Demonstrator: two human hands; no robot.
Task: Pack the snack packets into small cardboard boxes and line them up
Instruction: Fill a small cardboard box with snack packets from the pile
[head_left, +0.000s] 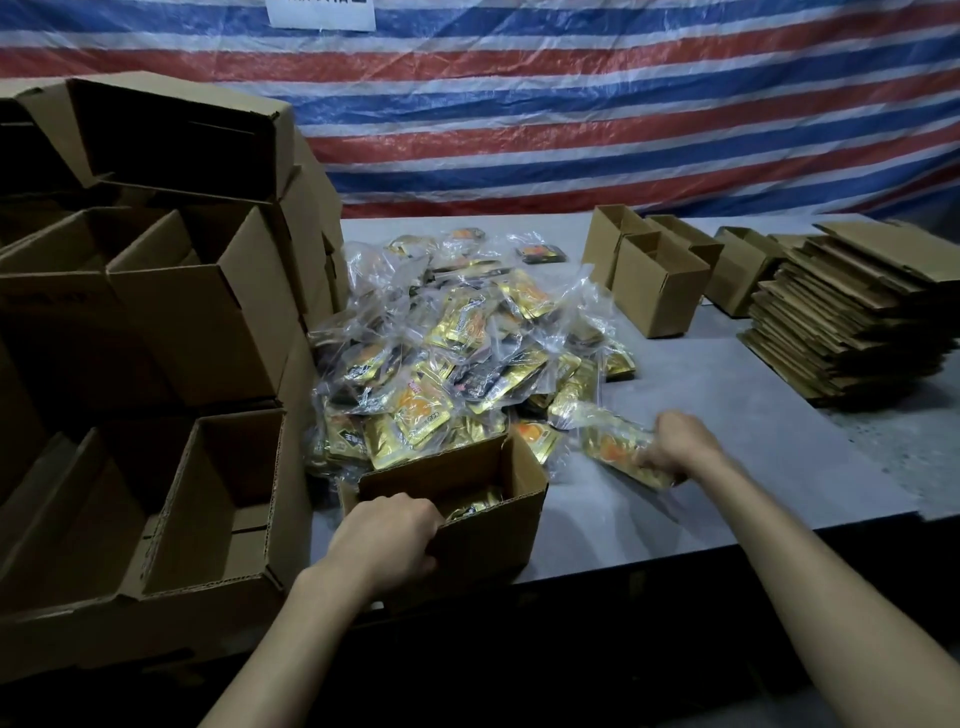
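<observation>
1. Packet (618, 449) sits in your right hand (675, 447), lower right of centre, low over the table (727, 395) and just right of the box (498, 525). Your fingers curl round its near end; blur hides the exact hold.
2. Your left hand (387, 540) clamps the box at its near-left corner, fingers curled round the rim. At least one gold packet already lies inside.
3. By my judgement the packet is light, soft and crinkly, with a slick film skin. Pinched at one corner it will likely flop or slide. Take it across the width, thumb on one face and fingers on the other.
4. The box looks like thin corrugated card, light enough to skid when a packet drops in, so your bracing hand matters. Press on the wall, not the flaps.
5. The pile (457, 338) at centre frame is loose and tangled in clear wrap; lifting one packet may drag its neighbours.
6. Empty boxes (654, 286) wait at upper right, beside the flats (841, 322).
</observation>
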